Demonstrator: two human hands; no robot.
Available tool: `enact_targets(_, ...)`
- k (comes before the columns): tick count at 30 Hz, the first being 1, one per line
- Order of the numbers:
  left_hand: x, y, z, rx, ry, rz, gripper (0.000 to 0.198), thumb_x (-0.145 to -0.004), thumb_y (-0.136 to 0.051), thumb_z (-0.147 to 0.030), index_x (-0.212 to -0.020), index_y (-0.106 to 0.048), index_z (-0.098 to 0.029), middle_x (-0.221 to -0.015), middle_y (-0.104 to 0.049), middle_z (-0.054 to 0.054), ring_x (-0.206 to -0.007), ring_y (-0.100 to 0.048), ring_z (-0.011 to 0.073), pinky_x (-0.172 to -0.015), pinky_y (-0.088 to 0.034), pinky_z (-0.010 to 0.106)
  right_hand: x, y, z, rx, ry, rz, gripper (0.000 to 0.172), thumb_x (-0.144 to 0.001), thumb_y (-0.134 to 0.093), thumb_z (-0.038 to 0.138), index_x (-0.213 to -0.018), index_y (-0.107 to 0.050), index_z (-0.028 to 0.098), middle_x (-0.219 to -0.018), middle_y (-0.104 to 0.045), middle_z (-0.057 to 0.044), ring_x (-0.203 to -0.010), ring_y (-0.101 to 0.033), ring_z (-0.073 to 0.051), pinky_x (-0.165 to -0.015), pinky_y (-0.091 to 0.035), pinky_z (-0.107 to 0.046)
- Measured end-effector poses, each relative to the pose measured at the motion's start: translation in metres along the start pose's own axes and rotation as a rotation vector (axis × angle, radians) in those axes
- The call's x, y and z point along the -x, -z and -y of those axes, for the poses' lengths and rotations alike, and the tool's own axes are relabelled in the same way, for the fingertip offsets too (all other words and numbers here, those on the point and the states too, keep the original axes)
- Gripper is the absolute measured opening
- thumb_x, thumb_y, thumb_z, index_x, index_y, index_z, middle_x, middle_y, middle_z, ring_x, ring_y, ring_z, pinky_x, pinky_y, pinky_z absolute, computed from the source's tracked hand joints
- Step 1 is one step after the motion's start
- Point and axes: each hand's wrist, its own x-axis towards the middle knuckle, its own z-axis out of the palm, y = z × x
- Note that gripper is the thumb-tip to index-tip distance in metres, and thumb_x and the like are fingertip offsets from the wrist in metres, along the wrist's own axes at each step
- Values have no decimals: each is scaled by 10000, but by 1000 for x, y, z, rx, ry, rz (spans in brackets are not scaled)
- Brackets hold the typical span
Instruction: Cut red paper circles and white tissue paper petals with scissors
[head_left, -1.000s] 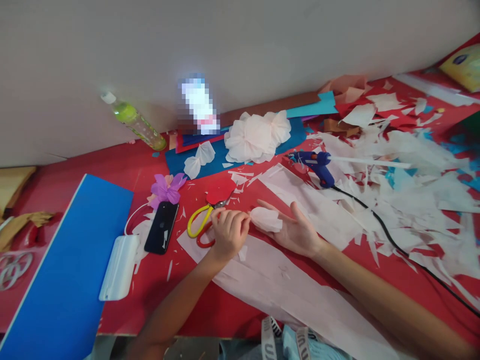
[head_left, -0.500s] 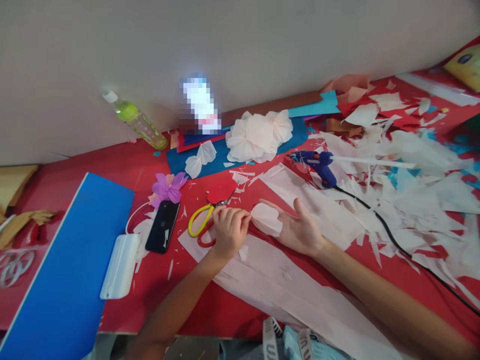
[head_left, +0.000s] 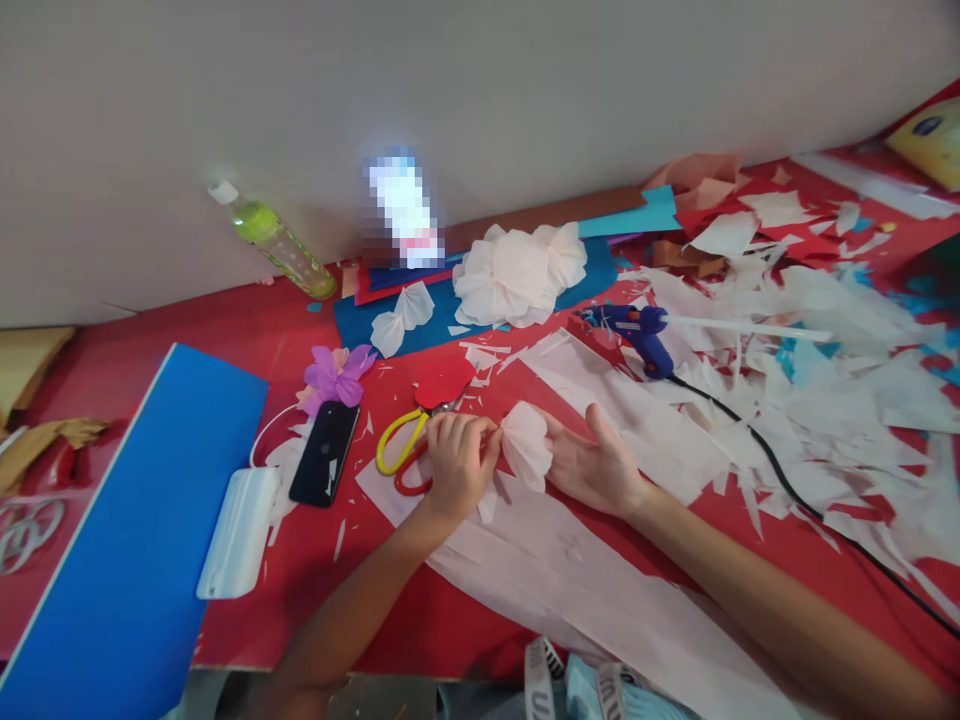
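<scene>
My left hand pinches the narrow pleated end of a pale pink paper petal. The petal fans out to the right with a scalloped edge. My right hand lies palm up beside it, thumb raised and fingers stretched, the fingertips partly behind the petal. Scissors with yellow and red handles lie left of my left hand, their blades partly under a red paper piece. A long pale pink paper strip lies beneath my hands. Paper flowers and a pair of small petals rest on blue paper further back.
A blue glue gun with a black cord lies right of centre, near heaped paper scraps. Left are a black phone, a purple flower, a white device and a blue board. A bottle leans on the wall.
The petal has opened into a fan and turned more upright, away from my right palm. My right hand has shifted slightly; my left hand keeps its pinch.
</scene>
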Motion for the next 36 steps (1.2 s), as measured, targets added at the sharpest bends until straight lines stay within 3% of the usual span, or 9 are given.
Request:
enact_targets(13,1,-5,2,-6,4,0,97,-887,-476,-201,-839,-558,-181,-762,-631,30,-730,-526,179,-731,-380,331,2,-9,1,51,9,84,766,-783,-170,767,-1412,-235,334,-1385,-437,5,-1276,-356,-192,-1073,-166,-393)
enact_targets(25,2,-9,3,102,68,-9,87,-887,-489,-203,-845,-561,-177,-793,-633,34,-762,-538,170,-742,-409,323,4,-9,-2,66,-13,111,795,-741,-240,800,-1421,-182,391,-1286,-498,25,-1128,-453,-198,-1009,-254,-372)
enact_targets(36,2,-8,2,165,182,0,96,-873,-518,-252,-801,-544,-195,-783,-617,16,-772,-549,166,-729,-423,312,4,-2,-6,160,-22,131,817,-726,-198,818,-1427,-123,406,-1386,-397,13,-1268,-337,-217,-1040,-213,-407)
